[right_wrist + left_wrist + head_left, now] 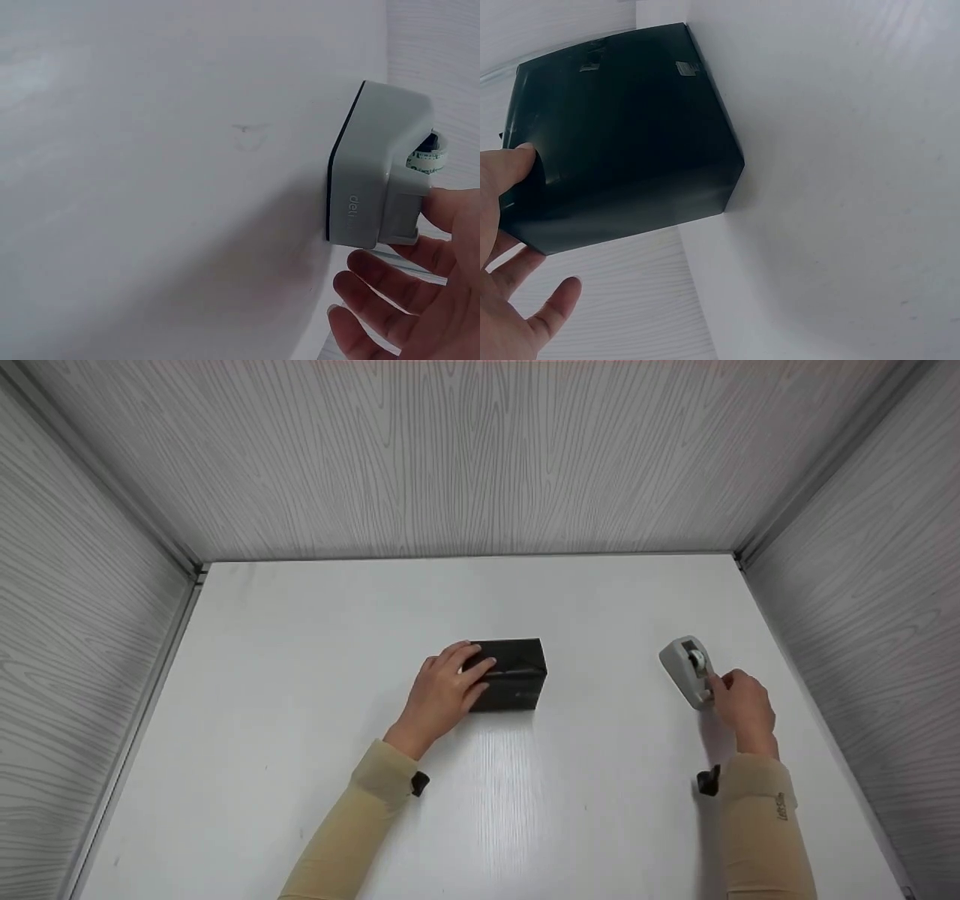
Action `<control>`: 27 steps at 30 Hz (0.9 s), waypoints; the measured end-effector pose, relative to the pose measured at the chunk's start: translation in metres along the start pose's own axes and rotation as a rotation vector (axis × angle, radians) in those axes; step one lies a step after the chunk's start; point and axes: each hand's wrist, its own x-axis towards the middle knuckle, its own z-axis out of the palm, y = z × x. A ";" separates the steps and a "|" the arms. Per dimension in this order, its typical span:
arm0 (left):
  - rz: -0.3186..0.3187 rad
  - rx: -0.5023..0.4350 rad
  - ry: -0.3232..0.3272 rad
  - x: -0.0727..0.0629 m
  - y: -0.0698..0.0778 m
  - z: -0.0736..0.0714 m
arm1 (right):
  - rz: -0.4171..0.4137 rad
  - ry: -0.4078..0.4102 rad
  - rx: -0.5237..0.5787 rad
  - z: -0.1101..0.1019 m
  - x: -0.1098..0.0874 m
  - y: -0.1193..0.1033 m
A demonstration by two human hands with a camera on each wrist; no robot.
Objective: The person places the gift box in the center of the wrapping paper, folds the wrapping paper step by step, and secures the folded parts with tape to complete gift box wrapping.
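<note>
A black wrapped box (506, 675) rests on the white table. My left hand (442, 690) holds it by its left end, the thumb (514, 166) against the near face and fingers over the top edge. Small patches of clear tape show on that face in the left wrist view. To the right stands a grey tape dispenser (684, 669) with a small tape roll (429, 156) in it. My right hand (744, 706) pinches at its cutting end with thumb and forefinger, the other fingers loosely bent below. Whether a tape strip lies between them is hidden.
The white table (300, 645) is bounded by a wood-grain back panel (465, 457) and side panels, with the right panel (870, 607) not far from the dispenser. A dark wrist camera (708, 781) sits at the right cuff, another (420, 784) at the left.
</note>
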 end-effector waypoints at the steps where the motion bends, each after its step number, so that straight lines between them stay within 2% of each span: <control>1: 0.000 0.000 0.000 0.000 0.000 0.000 | -0.006 -0.005 0.008 0.000 0.001 0.001; 7: 0.002 0.000 0.005 -0.001 0.000 0.001 | -0.036 -0.044 0.061 0.000 0.005 0.001; 16: 0.005 0.005 0.009 -0.001 0.000 0.001 | -0.057 -0.014 0.087 0.001 0.008 0.000; 27: -0.006 0.004 0.003 -0.001 0.000 0.001 | -0.034 -0.135 0.113 -0.010 0.009 -0.001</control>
